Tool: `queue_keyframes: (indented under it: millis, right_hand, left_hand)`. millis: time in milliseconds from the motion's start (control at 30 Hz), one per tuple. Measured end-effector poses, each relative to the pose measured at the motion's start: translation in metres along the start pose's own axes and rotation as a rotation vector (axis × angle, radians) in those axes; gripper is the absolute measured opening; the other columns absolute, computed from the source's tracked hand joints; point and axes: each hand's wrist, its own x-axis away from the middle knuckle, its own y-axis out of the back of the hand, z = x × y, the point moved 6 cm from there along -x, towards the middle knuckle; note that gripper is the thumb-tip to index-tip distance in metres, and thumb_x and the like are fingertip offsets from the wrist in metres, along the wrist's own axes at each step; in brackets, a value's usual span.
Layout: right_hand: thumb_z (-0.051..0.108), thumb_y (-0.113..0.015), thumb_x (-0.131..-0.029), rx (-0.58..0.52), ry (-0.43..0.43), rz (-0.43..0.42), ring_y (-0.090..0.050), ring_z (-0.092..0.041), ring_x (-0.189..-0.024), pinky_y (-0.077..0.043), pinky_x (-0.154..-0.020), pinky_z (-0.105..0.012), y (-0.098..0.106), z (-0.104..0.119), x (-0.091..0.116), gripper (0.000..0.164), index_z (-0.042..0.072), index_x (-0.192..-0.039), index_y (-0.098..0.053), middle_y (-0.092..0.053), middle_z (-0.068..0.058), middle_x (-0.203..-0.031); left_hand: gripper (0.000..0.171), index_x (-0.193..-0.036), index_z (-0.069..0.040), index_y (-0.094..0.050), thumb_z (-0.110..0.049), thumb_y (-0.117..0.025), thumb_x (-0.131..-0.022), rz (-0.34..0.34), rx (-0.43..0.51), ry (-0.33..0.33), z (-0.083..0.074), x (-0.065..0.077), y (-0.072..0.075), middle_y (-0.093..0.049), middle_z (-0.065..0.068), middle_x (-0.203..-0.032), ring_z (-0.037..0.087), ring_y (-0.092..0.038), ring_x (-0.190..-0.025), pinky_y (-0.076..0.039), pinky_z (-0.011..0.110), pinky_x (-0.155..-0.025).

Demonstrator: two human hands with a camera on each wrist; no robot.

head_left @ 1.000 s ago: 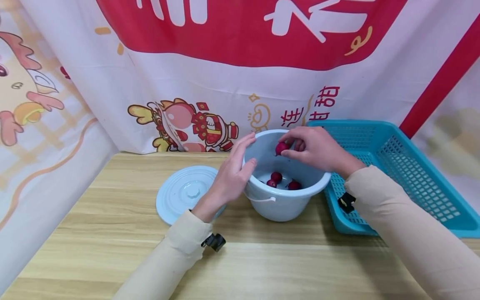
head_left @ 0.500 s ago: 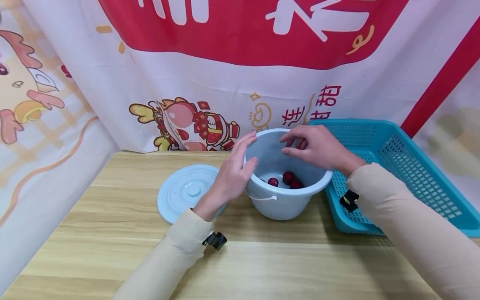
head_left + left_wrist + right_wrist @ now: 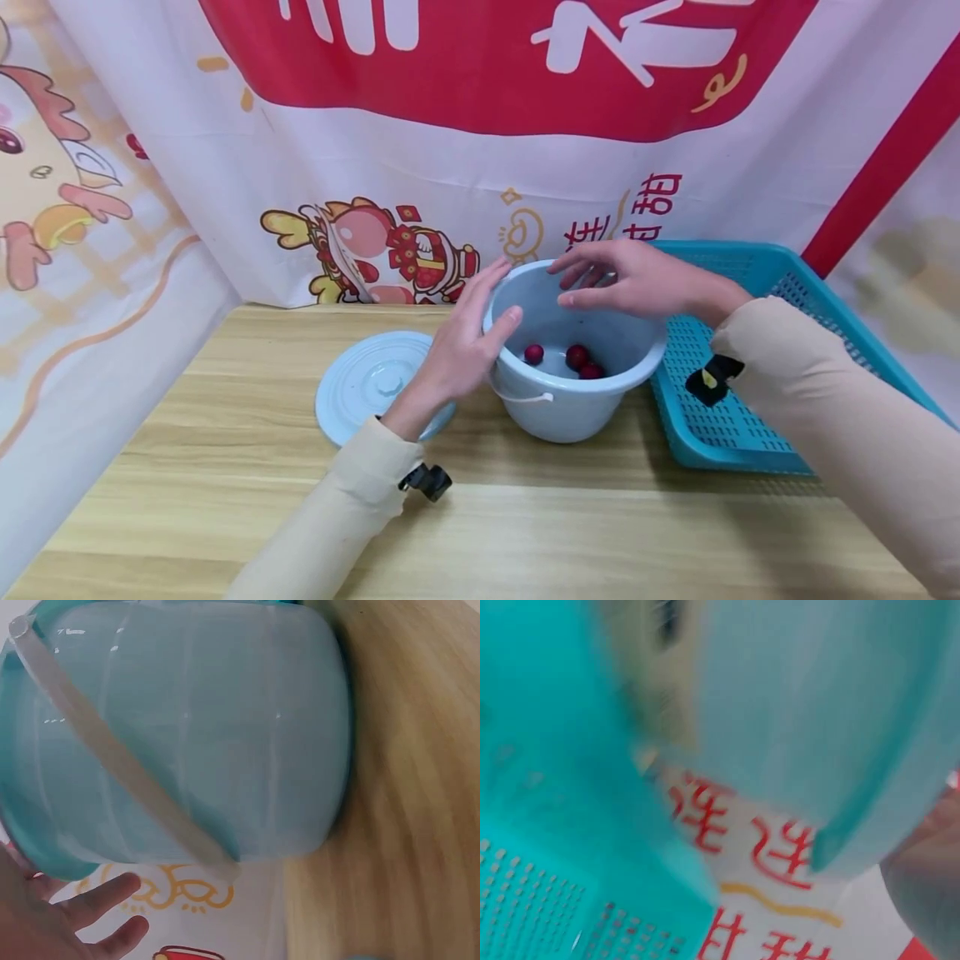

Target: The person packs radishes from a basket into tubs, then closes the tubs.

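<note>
A light-blue bucket (image 3: 558, 408) with a white handle (image 3: 525, 398) stands on the wooden table, and several dark red round radishes (image 3: 577, 357) lie on its bottom. My left hand (image 3: 472, 333) rests at the bucket's left rim, thumb over the edge, fingers fairly straight; its fingers (image 3: 101, 900) show beside the bucket in the left wrist view. Over the bucket's back right rim hovers my right hand (image 3: 630, 279), fingers loosely bent and apart from the thumb, holding nothing. The right wrist view is blurred, with the bucket's side (image 3: 802, 697) and part of that hand (image 3: 930, 877).
To the right of the bucket sits a teal plastic basket (image 3: 738, 458) with perforated walls, partly behind my right arm. A round light-blue lid (image 3: 367, 383) lies flat on the table (image 3: 225, 433) to the left. A printed cloth (image 3: 465, 183) hangs behind.
My right hand let go of the radish it pinched one second ago, which dropped into the bucket. The radishes there shifted. That hand then spread open and moved slightly right; my left hand stayed put.
</note>
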Motion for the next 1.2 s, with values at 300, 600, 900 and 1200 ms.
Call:
queue_keyframes:
  millis: [300,600,900,1200]
  right_hand:
    - [0.035,-0.078,-0.094,-0.141,0.027,-0.127,-0.068,-0.027,-0.123,-0.06,-0.104,-0.055,0.005,0.054,-0.01,0.063,0.024,-0.152,-0.056,-0.065,-0.004,-0.145]
    - [0.035,-0.074,-0.098,-0.23,0.067,-0.151,-0.068,-0.02,-0.122,-0.062,-0.102,-0.046,-0.014,0.117,-0.029,0.063,0.027,-0.156,-0.051,-0.062,-0.003,-0.148]
    - [0.041,-0.073,-0.098,-0.354,-0.022,-0.233,-0.064,-0.02,-0.129,-0.062,-0.096,-0.038,-0.057,0.146,-0.053,0.062,0.027,-0.155,-0.051,-0.064,-0.001,-0.145]
    - [0.046,-0.072,-0.099,-0.503,-0.195,-0.323,-0.057,-0.026,-0.139,-0.053,-0.112,-0.05,-0.117,0.143,-0.065,0.069,0.028,-0.159,-0.045,-0.056,-0.004,-0.155]
  left_hand:
    - [0.059,-0.165,-0.024,-0.036,-0.043,-0.047,-0.11,-0.105,0.158,0.011,-0.002,0.007,0.041,-0.025,-0.004,-0.176,0.028,-0.04,-0.156,-0.039,0.056,-0.127]
    - [0.057,-0.162,-0.016,-0.041,-0.042,-0.04,-0.112,-0.186,0.263,0.117,0.013,0.028,0.088,-0.038,0.002,-0.17,0.026,-0.039,-0.153,-0.029,0.054,-0.13]
    - [0.06,-0.163,-0.02,-0.04,-0.049,-0.032,-0.111,-0.22,0.393,0.296,0.03,0.053,0.111,-0.039,0.004,-0.167,0.025,-0.034,-0.157,-0.025,0.059,-0.129]
    - [0.063,-0.165,-0.025,-0.038,-0.057,-0.032,-0.11,-0.272,0.511,0.448,0.053,0.076,0.127,-0.023,-0.008,-0.176,0.022,-0.021,-0.165,-0.014,0.058,-0.133]
